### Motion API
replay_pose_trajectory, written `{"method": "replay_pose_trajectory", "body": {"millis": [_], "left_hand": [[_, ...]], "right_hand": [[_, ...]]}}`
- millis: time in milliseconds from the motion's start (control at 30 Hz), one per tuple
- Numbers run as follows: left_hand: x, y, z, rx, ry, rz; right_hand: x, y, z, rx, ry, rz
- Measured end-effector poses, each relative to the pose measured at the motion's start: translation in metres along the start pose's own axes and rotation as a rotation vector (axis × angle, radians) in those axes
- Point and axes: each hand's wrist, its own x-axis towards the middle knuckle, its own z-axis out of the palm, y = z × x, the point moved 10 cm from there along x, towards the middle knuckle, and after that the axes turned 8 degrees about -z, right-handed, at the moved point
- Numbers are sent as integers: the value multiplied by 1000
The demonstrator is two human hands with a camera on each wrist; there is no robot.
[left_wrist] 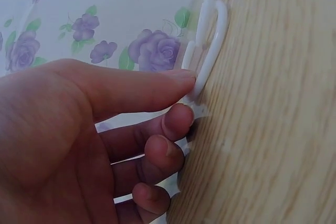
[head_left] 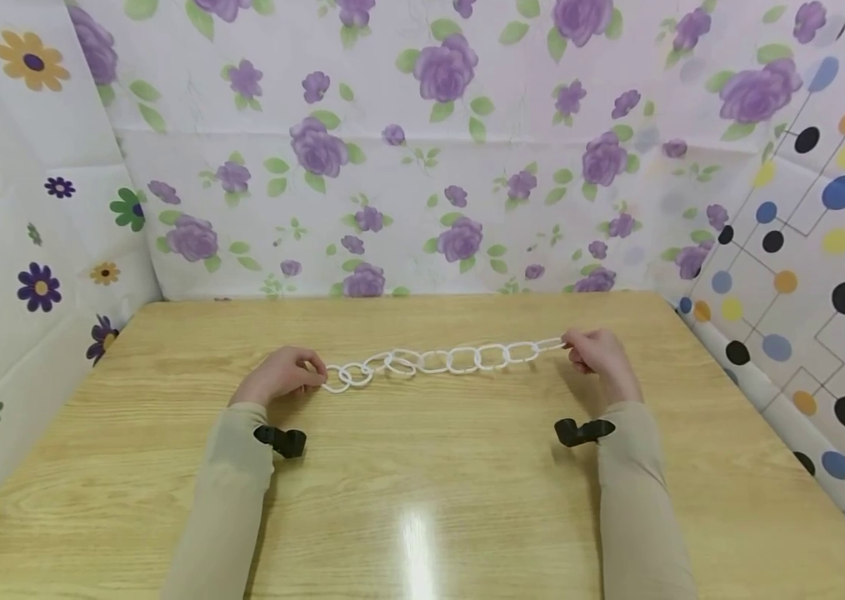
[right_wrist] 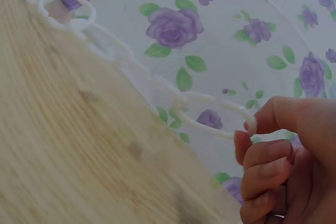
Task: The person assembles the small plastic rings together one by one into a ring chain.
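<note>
A white plastic chain of several oval links stretches between both hands across the wooden table. At its left end, my left hand pinches the last link between thumb and forefinger. The left wrist view shows that link at the thumb tip, with the other fingers loosely curled below. My right hand pinches the opposite end link between thumb and forefinger, a little higher than the left end. In the right wrist view the chain runs away from it toward the upper left.
The wooden table lies under both arms. Behind it hangs a white cloth with purple flowers; patterned cloths stand at the left and right sides. A small black camera mount sits on each beige sleeve.
</note>
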Motion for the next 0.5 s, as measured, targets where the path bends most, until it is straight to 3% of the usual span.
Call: {"method": "replay_pose_trajectory", "body": {"millis": [233, 367, 500], "left_hand": [[1, -1, 0, 14, 1, 1], [1, -1, 0, 22, -3, -2], [1, 0, 0, 23, -24, 6]], "right_hand": [[5, 11, 14, -165, -125, 9], [2, 10, 12, -240, -133, 3], [-2, -2, 13, -347, -118, -55]]}}
